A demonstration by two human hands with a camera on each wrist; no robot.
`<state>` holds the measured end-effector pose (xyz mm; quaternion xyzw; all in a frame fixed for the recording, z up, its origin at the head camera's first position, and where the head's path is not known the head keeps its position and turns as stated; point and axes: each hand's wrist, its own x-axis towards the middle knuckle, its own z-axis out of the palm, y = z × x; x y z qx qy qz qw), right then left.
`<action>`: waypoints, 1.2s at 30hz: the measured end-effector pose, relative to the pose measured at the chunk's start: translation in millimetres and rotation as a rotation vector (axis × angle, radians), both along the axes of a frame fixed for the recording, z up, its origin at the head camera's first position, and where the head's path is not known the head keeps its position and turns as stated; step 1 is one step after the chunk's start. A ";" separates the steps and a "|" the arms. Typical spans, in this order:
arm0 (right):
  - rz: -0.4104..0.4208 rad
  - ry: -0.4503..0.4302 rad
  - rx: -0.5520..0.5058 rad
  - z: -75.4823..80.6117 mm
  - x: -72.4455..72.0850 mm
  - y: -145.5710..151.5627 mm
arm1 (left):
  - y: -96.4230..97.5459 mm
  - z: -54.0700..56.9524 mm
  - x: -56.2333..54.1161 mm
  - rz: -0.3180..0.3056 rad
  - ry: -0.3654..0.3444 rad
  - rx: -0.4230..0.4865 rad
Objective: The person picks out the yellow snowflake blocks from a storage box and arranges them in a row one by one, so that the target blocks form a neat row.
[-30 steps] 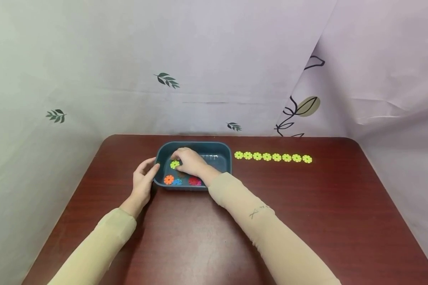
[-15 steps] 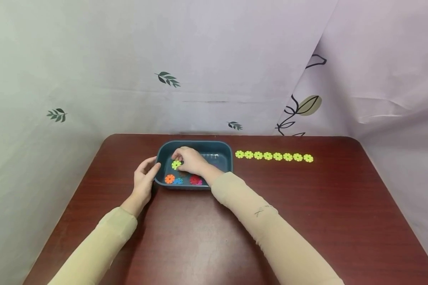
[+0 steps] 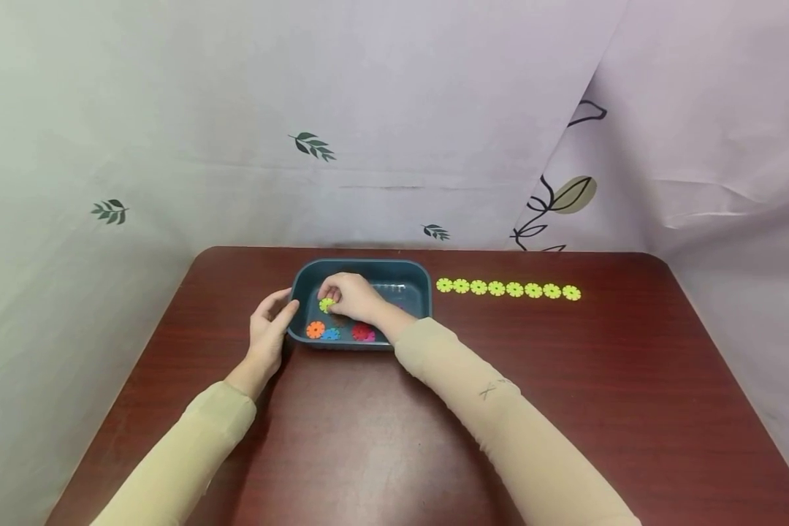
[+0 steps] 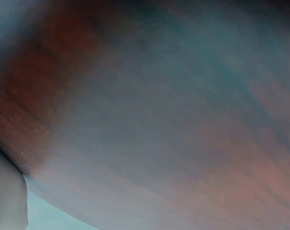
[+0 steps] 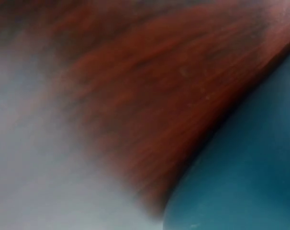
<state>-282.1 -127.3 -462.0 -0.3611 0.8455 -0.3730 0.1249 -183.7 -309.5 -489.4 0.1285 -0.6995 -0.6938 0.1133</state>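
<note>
In the head view, a dark blue rectangular plastic basin (image 3: 406, 299) stands near the table's far edge. My left hand (image 3: 267, 334) grips its left side, thumb at the rim and fingers along the outside. Inside the basin, my right hand (image 3: 351, 298) pinches a yellow-green flower-shaped disc (image 3: 326, 305) between thumb and fingers, which partly cover it. Toward the basin's near wall lie an orange disc (image 3: 315, 330), a blue disc (image 3: 331, 334) and a red disc (image 3: 361, 332) overlapping a magenta one. A brownish piece shows under the right hand.
Right of the basin, several yellow-green discs (image 3: 515, 289) lie in a straight row along the back of the brown wooden table (image 3: 361, 438). Pale patterned cloth (image 3: 381, 131) hangs behind and beside the table. Both wrist views are mostly blurred tabletop, with blue basin wall (image 5: 250, 177) in the right one.
The yellow-green disc in the basin now shows less of its face, tilted between the right fingers. Both hands and the basin otherwise stay put; the whole head view has shifted slightly.
</note>
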 end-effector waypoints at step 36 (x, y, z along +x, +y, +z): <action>-0.105 -0.171 -0.343 21.7 7.4 28.1 | 0.3 0.0 0.6 -0.002 -0.009 -0.029</action>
